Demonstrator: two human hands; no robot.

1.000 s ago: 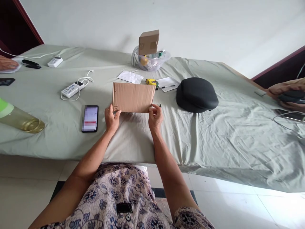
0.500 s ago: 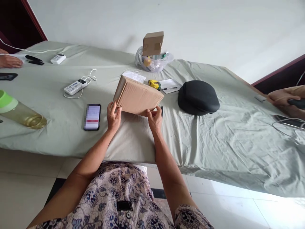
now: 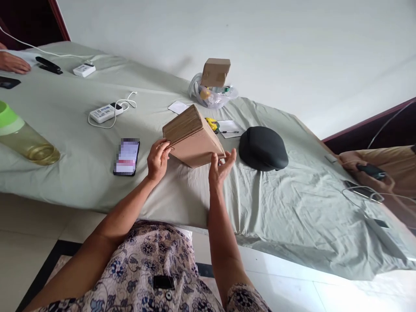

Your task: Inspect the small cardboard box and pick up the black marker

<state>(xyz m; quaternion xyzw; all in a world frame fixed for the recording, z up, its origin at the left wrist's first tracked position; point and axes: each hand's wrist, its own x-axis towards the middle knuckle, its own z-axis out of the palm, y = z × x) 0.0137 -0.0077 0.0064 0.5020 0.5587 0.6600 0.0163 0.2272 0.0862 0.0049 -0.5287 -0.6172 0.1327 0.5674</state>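
Note:
A brown cardboard box (image 3: 195, 145) is held tilted over the table's near middle, one narrow side turned up toward me. My left hand (image 3: 158, 160) grips its left corner between thumb and fingers. At the lower right corner, my right hand (image 3: 221, 169) has its thumb against the near face, with the fingers partly behind and some stretched out to the right. A phone (image 3: 126, 157) with a lit, blurred screen lies left of my left hand. Just beyond the box are a yellow tape measure (image 3: 212, 124) and a pen (image 3: 229, 131) on white paper (image 3: 230, 125).
A black case (image 3: 263, 148) sits right of the box. Behind stands a clear basket (image 3: 216, 99) with a smaller carton (image 3: 215, 72) on top. Left are a power strip (image 3: 106, 112), a bottle (image 3: 27, 138) and a stapler (image 3: 48, 65). Other people's hands show at both sides.
The box has turned and tipped, so its narrow left side now shows more. My right hand's fingers have spread outward at its corner. The view has tilted and shifted somewhat.

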